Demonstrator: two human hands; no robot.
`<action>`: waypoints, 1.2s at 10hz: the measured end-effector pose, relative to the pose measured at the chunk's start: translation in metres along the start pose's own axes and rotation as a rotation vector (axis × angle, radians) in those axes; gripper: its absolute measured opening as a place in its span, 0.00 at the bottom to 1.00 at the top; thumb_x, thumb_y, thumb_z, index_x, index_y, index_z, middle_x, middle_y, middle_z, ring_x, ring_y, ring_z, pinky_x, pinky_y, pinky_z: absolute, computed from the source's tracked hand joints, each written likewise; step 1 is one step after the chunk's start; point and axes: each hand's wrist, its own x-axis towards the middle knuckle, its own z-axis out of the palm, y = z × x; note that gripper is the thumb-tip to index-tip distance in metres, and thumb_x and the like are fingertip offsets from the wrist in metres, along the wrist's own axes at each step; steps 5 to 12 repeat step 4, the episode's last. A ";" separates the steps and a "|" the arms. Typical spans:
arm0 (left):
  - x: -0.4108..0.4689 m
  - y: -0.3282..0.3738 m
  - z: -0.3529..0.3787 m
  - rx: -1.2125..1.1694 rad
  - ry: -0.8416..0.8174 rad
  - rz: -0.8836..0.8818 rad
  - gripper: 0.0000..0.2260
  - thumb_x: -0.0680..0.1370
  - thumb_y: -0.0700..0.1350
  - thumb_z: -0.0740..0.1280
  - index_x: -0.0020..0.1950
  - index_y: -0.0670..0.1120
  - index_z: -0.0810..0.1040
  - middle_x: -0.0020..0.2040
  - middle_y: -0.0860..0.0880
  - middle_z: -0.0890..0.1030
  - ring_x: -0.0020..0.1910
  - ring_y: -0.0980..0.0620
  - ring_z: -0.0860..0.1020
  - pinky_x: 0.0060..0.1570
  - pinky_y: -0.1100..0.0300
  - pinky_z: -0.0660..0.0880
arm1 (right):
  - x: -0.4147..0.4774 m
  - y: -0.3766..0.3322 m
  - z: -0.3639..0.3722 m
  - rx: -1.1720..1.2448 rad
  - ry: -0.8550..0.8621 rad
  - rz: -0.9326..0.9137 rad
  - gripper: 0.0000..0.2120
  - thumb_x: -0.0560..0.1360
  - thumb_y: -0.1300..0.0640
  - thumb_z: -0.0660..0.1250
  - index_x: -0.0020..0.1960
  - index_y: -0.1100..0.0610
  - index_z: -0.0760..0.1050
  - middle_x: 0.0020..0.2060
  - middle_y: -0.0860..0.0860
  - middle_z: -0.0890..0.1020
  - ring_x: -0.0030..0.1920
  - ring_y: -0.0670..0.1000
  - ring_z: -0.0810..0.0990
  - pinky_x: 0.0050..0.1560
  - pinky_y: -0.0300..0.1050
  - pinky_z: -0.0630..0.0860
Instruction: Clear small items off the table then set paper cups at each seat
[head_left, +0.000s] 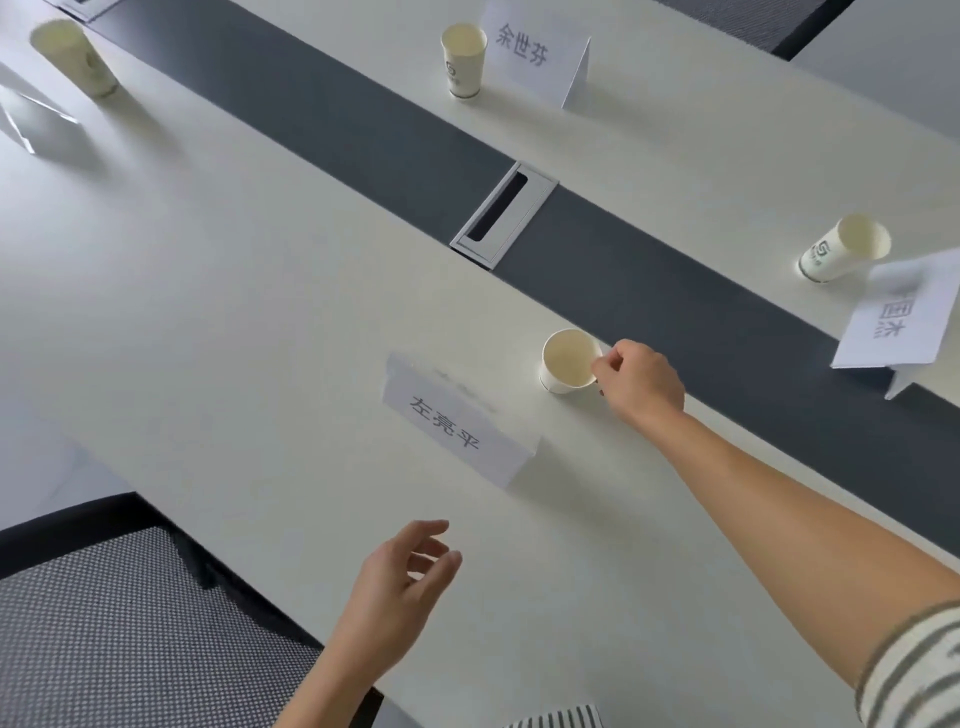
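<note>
Right hand pinches the rim of an empty paper cup standing on the bench; left hand hovers with fingers spread. 3 other cups look empty.

Four white paper cups stand upright and empty on the white table: near cup beside the dark centre strip, far-left cup, far-middle cup, right-edge cup with green logo.

4 paper cups, 4 name cards
</note>
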 end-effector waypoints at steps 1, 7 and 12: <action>0.005 -0.003 0.002 -0.005 0.000 -0.013 0.11 0.77 0.46 0.68 0.58 0.53 0.76 0.46 0.52 0.82 0.45 0.56 0.81 0.41 0.66 0.75 | 0.005 0.004 0.001 -0.043 0.028 -0.008 0.10 0.74 0.52 0.61 0.43 0.58 0.76 0.39 0.54 0.83 0.39 0.59 0.78 0.35 0.45 0.70; -0.015 -0.006 0.010 0.055 -0.043 -0.012 0.11 0.76 0.47 0.69 0.57 0.54 0.77 0.46 0.51 0.83 0.43 0.61 0.81 0.40 0.66 0.78 | -0.001 0.022 -0.016 0.032 0.020 -0.027 0.16 0.75 0.43 0.61 0.41 0.55 0.76 0.38 0.50 0.84 0.41 0.56 0.81 0.38 0.46 0.73; -0.015 -0.006 0.010 0.055 -0.043 -0.012 0.11 0.76 0.47 0.69 0.57 0.54 0.77 0.46 0.51 0.83 0.43 0.61 0.81 0.40 0.66 0.78 | -0.001 0.022 -0.016 0.032 0.020 -0.027 0.16 0.75 0.43 0.61 0.41 0.55 0.76 0.38 0.50 0.84 0.41 0.56 0.81 0.38 0.46 0.73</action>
